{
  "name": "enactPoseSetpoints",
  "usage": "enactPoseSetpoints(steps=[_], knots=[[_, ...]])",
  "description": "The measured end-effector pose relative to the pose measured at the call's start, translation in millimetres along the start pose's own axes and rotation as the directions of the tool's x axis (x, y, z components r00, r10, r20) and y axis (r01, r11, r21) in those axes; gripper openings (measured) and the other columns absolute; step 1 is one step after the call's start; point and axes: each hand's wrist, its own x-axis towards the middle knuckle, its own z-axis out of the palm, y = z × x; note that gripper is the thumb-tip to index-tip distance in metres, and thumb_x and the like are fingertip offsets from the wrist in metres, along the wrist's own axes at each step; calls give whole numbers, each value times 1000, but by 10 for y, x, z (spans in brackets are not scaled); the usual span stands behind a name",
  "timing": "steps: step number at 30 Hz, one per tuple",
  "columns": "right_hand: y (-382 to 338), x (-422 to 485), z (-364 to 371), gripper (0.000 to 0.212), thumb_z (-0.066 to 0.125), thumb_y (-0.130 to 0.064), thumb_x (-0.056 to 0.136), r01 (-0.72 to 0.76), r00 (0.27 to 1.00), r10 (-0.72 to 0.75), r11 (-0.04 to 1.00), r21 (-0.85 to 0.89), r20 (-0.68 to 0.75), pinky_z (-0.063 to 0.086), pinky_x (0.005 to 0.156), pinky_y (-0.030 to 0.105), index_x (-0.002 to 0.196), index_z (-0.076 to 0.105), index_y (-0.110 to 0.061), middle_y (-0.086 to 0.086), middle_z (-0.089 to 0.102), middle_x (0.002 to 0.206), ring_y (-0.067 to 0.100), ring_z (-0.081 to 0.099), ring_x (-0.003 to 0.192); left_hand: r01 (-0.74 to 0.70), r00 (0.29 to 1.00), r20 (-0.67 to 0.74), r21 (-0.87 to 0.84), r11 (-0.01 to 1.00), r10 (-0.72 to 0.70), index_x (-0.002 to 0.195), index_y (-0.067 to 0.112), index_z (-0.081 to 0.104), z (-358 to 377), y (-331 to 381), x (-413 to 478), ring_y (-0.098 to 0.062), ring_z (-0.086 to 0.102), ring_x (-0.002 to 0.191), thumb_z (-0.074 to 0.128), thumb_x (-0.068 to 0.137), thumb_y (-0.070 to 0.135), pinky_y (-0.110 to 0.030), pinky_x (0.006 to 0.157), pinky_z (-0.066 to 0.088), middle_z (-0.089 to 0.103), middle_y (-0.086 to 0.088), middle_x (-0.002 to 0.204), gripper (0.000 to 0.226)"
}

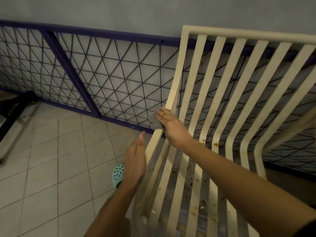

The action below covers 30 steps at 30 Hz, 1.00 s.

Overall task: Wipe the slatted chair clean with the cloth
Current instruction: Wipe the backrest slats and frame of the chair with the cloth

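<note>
Your right hand [172, 129] is pressing the grey cloth [156, 121] flat-fingered on the slatted chair [177, 74] at its left rail's bend, left hand [135, 161] spread and free beside the seat, and I'd guess the soft rag slides easily on those stiff slats, so brace that rail.

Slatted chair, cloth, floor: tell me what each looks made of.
Slatted chair: moulded plastic or painted metal, cream, matt; smooth bent slats, brown stains. Cloth: probably soft grey fabric; mostly hidden under the right hand. Floor: pale tiles, slightly glossy, with grout lines.
</note>
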Motion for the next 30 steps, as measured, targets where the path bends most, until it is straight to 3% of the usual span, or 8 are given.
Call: enactPoseSetpoints(steps=[2,4,11,14,18,23,26,30], knots=[[-234,-261,79,61,52,13,85,-31,999,33,995,97,-16,10,122,36,143,41,-1,13,32,154,22,14,147,-29,998,-55,-28,999,27,138,26,52,1,-18,5,-8,47,129,27,103,48,-35,109,38,54,6,139,49],[-494,-531,135,58,48,8,90,-60,998,64,981,186,-16,7,122,30,146,37,-5,7,26,157,10,6,145,-30,995,-101,-103,994,19,134,22,55,-8,-12,-16,-7,53,123,29,105,39,-27,102,42,61,7,130,43],[-1262,-1150,241,53,39,-5,99,-123,992,121,904,408,29,8,121,25,150,31,-16,-5,17,160,5,2,148,11,996,-88,-249,968,-34,123,16,60,-98,22,-115,-13,61,113,32,105,27,-39,106,44,66,-4,121,35],[-1429,-1294,153,56,38,9,92,-153,988,121,846,511,96,17,120,28,144,43,-10,2,32,156,13,20,147,32,995,-78,-276,961,-56,116,9,65,-221,-29,-270,-17,63,112,36,104,23,-42,106,43,69,-5,114,34],[-1307,-1374,-193,43,43,4,93,-311,948,284,732,606,143,40,109,32,128,62,-11,8,62,129,21,55,123,75,997,-4,-361,930,-81,118,2,63,-86,75,-346,-28,59,118,38,103,16,-45,106,42,66,-13,118,33],[-807,-1772,-990,33,49,0,96,-337,852,523,568,751,-13,51,98,29,119,69,-13,-2,70,115,5,63,109,21,994,104,-397,917,23,114,3,65,610,626,-552,-19,66,107,45,100,12,-27,88,54,70,-7,112,26],[-443,-2124,-1626,30,51,-3,97,-320,770,626,549,772,-127,52,92,24,115,71,-15,-4,72,110,6,66,105,51,980,193,-456,888,43,109,6,65,1069,936,-777,-15,69,100,55,96,11,-31,86,55,72,-5,105,17],[78,-2706,-2438,32,50,-5,97,-374,552,755,604,704,-355,56,85,28,114,71,-23,-8,73,104,7,68,98,166,883,468,-362,917,25,104,11,68,1746,1145,-1116,-15,70,94,60,92,8,-35,84,56,74,-2,99,15]])
